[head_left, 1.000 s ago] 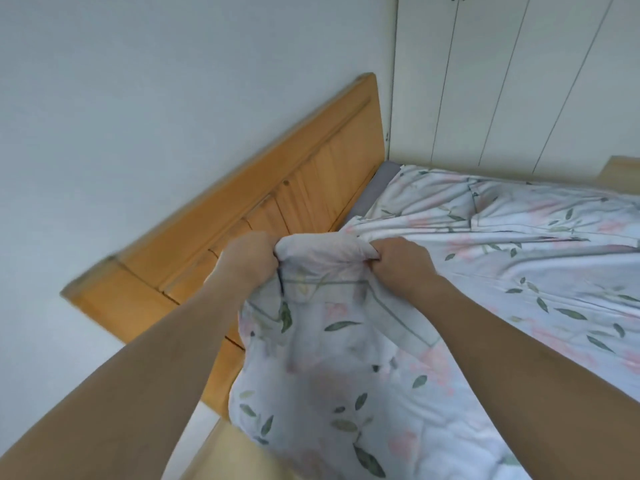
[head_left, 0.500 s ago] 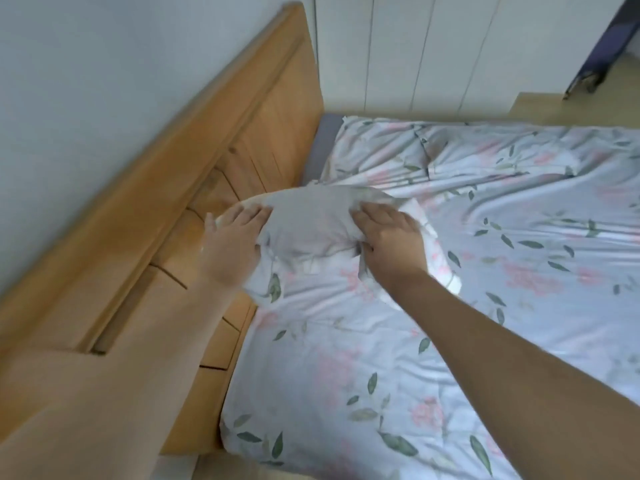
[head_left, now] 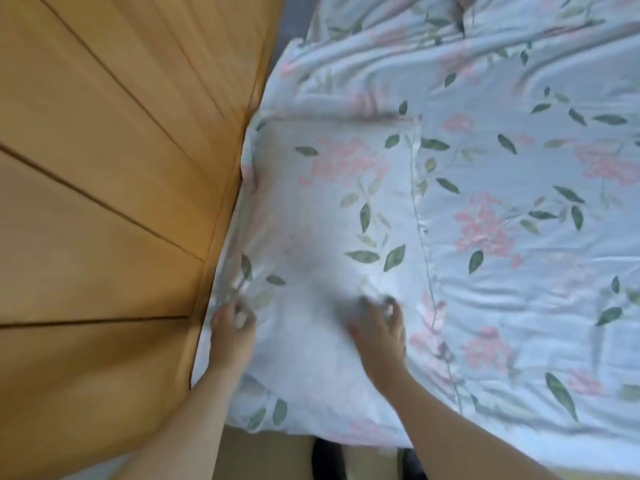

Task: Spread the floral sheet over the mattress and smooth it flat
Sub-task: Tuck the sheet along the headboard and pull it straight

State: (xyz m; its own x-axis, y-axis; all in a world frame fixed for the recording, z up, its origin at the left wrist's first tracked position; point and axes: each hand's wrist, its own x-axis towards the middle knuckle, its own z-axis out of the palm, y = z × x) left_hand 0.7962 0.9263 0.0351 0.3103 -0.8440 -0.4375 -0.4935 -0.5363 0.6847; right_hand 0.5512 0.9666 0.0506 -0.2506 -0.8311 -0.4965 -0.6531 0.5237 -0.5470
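Note:
The floral sheet (head_left: 502, 209), pale blue with pink flowers and green leaves, lies over the mattress, of which a grey strip (head_left: 294, 19) shows at the top. A folded-over corner flap (head_left: 332, 202) of the sheet lies flat beside the headboard. My left hand (head_left: 231, 336) is at the sheet's edge against the headboard, fingers pinched on a bit of fabric. My right hand (head_left: 379, 332) rests on top of the flap with its fingers curled and apart; it is blurred. Wrinkles remain toward the top and right.
The wooden headboard (head_left: 114, 174) fills the left side, tight against the sheet's edge. Below the mattress's near edge a pale floor strip (head_left: 263, 452) and dark shapes (head_left: 327, 459) show.
The bunched corner I held up in both hands has come down and now lies flat by the headboard. Both hands have slid back toward me along it, and my view has tipped downward.

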